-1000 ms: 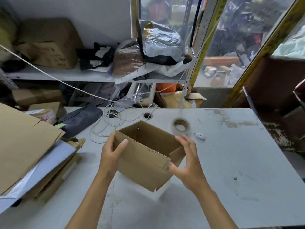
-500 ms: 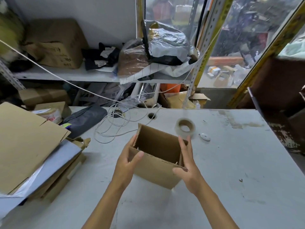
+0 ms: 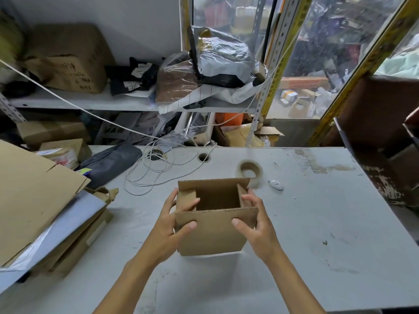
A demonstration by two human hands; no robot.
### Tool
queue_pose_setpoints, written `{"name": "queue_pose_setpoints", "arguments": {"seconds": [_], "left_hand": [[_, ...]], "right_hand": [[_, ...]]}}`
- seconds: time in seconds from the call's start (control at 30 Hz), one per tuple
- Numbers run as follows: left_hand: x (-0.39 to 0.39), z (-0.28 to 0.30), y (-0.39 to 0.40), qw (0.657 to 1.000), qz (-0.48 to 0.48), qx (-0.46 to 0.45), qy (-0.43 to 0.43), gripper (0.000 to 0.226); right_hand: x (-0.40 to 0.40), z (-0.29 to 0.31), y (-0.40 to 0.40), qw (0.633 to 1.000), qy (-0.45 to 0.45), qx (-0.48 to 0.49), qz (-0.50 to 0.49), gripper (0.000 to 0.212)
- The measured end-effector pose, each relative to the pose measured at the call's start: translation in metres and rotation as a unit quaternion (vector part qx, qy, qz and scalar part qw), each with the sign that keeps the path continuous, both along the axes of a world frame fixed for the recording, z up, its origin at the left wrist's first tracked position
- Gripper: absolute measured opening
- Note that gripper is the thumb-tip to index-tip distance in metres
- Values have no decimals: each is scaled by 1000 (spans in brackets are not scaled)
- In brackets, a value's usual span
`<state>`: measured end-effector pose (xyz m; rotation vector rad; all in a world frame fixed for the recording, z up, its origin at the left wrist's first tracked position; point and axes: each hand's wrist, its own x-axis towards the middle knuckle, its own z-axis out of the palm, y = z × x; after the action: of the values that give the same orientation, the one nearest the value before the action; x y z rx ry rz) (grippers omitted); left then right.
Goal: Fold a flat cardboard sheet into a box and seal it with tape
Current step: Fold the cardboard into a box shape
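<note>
Now that the brown corrugated cardboard box (image 3: 213,225) has come down upright onto the grey desk (image 3: 317,234), just before the tape roll (image 3: 249,169), left hand (image 3: 174,225) and right hand (image 3: 256,223) grip its sides, fingers pressing its side flaps inward; taping comes next.

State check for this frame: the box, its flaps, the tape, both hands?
cardboard box: upright on the table, top open, unsealed.
side flaps: partly folded inward.
tape roll: lying on the table behind the box, untouched.
left hand: grips the box's left side.
right hand: grips the box's right side.
</note>
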<state>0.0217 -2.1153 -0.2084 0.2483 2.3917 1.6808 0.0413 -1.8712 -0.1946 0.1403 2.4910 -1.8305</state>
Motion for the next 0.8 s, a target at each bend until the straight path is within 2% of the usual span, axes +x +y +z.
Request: {"name": "queue_pose_setpoints", "arguments": {"seconds": [0.1,0.17,0.23,0.37,0.43,0.53,0.57,0.7,0.8], "left_hand": [[1,-8,0,995,6,81,-56,94],[3,-14,0,992,23,108,-66,87],[5,-14,3,989,45,124,-63,79],[2,-16,7,982,76,154,-80,86],[-1,-14,9,982,96,146,-73,84],[-2,-12,12,985,122,112,-40,81],[-3,-12,12,984,125,118,-41,84],[-7,-13,10,986,102,128,-43,100],[-14,-10,15,990,75,121,-25,95]], "right_hand": [[3,-4,2,1000,-9,12,5,71],[5,-5,2,1000,-13,5,5,70],[5,-5,1,1000,-7,-6,1,58],[-1,-8,-1,1000,-6,-19,-24,54],[-5,-11,-2,1000,3,-18,-24,54],[-7,-16,-2,1000,13,0,-24,41],[-7,-18,-2,999,12,6,-30,44],[-10,-19,4,998,-7,-25,-51,91],[-20,-15,10,1000,-16,-9,-21,94]]}}
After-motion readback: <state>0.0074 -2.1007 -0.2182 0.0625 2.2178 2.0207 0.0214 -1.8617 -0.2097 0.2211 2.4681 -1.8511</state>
